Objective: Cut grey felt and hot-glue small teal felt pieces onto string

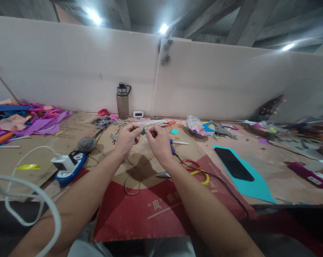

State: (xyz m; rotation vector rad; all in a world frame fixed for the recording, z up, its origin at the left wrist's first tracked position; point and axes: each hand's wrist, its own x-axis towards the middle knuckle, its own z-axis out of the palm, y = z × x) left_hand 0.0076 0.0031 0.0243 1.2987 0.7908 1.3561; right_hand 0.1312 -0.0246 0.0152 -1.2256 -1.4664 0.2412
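A small dark teal piece (pixel 143 131) sits between the fingertips of my two hands, above the cardboard. My left hand (pixel 127 140) pinches it from the left with thumb and forefinger. From the right, my right hand (pixel 159 142) closes its fingertips at the piece's edge. The piece is too small to name its kind. Below the hands, a thin grey strand (pixel 132 193) lies looped on the red and brown cardboard (pixel 140 217). Scissors (pixel 205 178) with orange and yellow handles lie partly under my right forearm. Behind my right wrist shows a blue tool (pixel 172 147) with a black cable.
A grey yarn ball (pixel 87 144) and a blue power strip (pixel 70 173) with a white charger stand left. A phone (pixel 233 164) lies on teal sheet at right. Farther back are a bottle (pixel 123 103), a bowl (pixel 197 132) and felt scraps (pixel 41 123). A white cable (pixel 54 217) arches at front left.
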